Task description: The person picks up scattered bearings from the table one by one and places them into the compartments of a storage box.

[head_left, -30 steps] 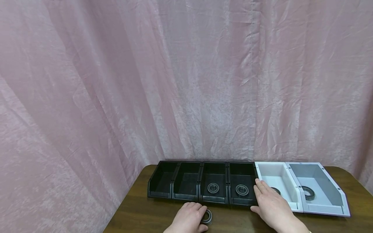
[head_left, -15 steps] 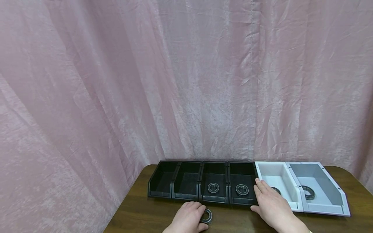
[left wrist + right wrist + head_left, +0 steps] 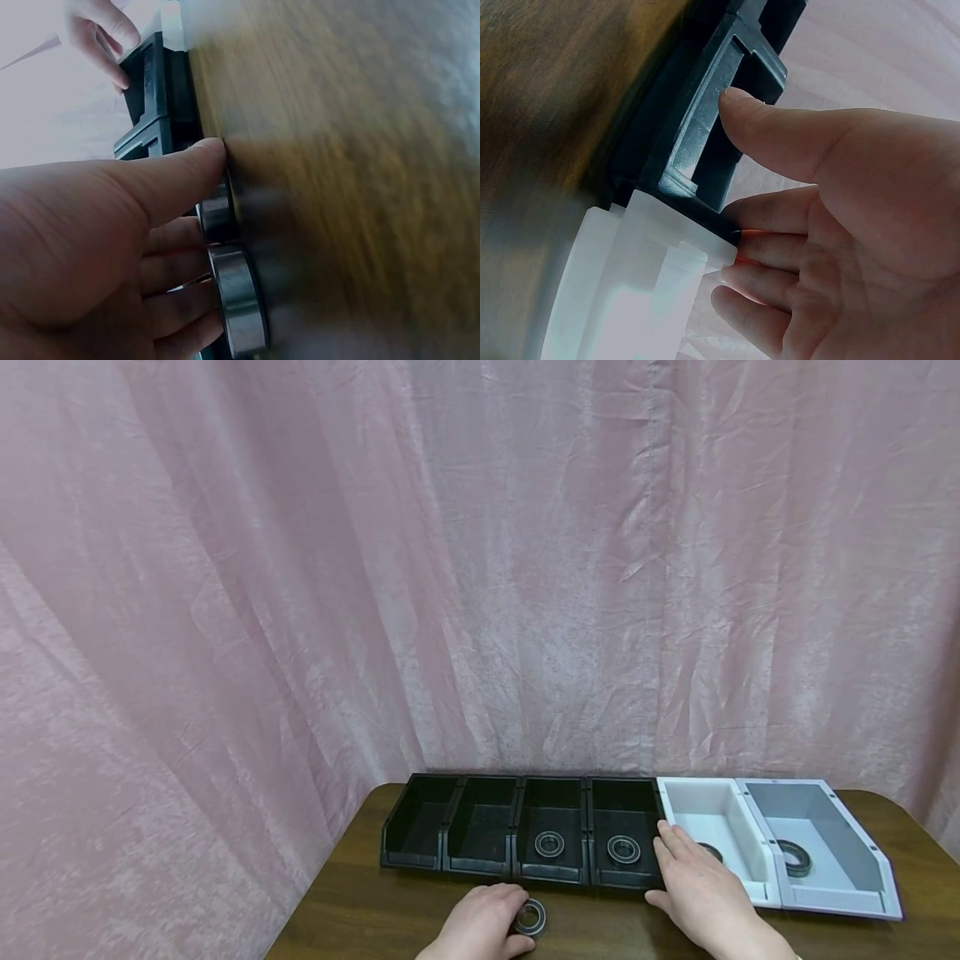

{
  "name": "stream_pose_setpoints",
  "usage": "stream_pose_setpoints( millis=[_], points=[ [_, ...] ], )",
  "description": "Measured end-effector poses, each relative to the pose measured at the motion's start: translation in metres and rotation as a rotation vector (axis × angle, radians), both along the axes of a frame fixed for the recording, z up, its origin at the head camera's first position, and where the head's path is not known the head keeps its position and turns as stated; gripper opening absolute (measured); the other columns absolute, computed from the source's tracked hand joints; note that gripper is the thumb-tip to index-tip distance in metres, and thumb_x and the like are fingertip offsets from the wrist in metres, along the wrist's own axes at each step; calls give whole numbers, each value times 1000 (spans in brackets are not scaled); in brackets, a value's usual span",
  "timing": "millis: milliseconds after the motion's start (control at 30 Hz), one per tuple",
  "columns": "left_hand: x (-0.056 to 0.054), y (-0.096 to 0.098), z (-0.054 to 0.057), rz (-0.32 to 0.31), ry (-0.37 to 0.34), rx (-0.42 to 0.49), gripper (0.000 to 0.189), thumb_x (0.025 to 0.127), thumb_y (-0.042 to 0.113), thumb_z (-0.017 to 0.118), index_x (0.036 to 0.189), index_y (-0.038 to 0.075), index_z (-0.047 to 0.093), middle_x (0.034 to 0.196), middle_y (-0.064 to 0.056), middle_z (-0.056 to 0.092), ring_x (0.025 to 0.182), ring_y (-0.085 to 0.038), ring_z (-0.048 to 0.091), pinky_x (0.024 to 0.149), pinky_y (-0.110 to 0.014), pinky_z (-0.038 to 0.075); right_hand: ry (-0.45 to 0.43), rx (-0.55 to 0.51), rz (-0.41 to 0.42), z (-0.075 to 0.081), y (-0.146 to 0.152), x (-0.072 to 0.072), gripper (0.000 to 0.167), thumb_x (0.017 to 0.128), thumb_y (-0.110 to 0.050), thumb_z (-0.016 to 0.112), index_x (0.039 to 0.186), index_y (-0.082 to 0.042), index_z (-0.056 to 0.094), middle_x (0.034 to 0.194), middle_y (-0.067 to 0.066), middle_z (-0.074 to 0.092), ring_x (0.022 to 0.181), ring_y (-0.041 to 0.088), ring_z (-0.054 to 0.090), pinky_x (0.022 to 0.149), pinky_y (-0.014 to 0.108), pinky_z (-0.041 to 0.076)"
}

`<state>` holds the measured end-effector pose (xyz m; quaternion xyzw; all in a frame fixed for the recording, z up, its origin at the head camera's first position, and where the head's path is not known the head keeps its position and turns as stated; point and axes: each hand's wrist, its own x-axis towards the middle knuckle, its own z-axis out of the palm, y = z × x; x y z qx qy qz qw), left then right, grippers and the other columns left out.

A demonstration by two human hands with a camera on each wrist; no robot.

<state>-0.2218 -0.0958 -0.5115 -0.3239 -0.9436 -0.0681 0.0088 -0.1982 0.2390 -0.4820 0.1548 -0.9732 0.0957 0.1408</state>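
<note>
My left hand [image 3: 483,922] is low over the wooden table in front of the black bins. Its thumb and index finger pinch a steel ball bearing [image 3: 531,917]. The left wrist view shows that bearing [image 3: 217,214] standing out past the thumb, and a second bearing [image 3: 240,300] beside the other fingers, which the hand hides in the head view. My right hand [image 3: 697,885] rests with straight fingers across the rims where the rightmost black bin [image 3: 626,806] meets the white bin [image 3: 712,797]. In the right wrist view its thumb reaches the black bin's front edge [image 3: 697,142].
Black bins stand in a row, joined by the white bin and a grey bin [image 3: 832,852]. Single bearings lie in the two right-hand black bins, such as one bearing [image 3: 550,844], and in both pale bins. A pink curtain [image 3: 480,568] hangs behind the table [image 3: 352,893].
My left hand has shifted slightly down and left, showing a little more of the bearing at its fingertips. My right hand has stayed in place.
</note>
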Motion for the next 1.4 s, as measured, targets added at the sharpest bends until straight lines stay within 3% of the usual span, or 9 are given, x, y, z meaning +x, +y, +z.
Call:
stream_pose_setpoints(
  millis=[100,533,967,1400],
  points=[
    [-1,-1,0,2,-36,16,39,90,38,93,119,19,76,113,14,73,105,0,65,98,-32,57,5,-2,3,0,0,0,72,86,-29,95,132,19,66,149,37,60,141,54,56,115,62,49],
    [-3,-3,-1,16,-67,43,40,90,39,93,122,20,77,113,15,73,104,-1,64,101,-33,57,11,-4,4,-1,1,0,72,86,-29,95,132,19,66,149,37,59,141,54,56,115,62,49],
    [-4,-1,-5,32,-53,50,36,89,43,93,113,20,77,108,13,73,99,0,64,97,-33,58,-29,-2,-5,1,1,-1,73,88,-30,93,134,19,65,150,37,58,142,55,54,116,63,48],
    [-2,1,-4,48,-39,10,38,88,47,92,108,19,78,120,4,78,112,-8,70,104,-37,58,-40,0,-5,3,0,-2,73,88,-31,93,134,19,65,151,37,57,144,55,54,116,63,48]
  ],
)
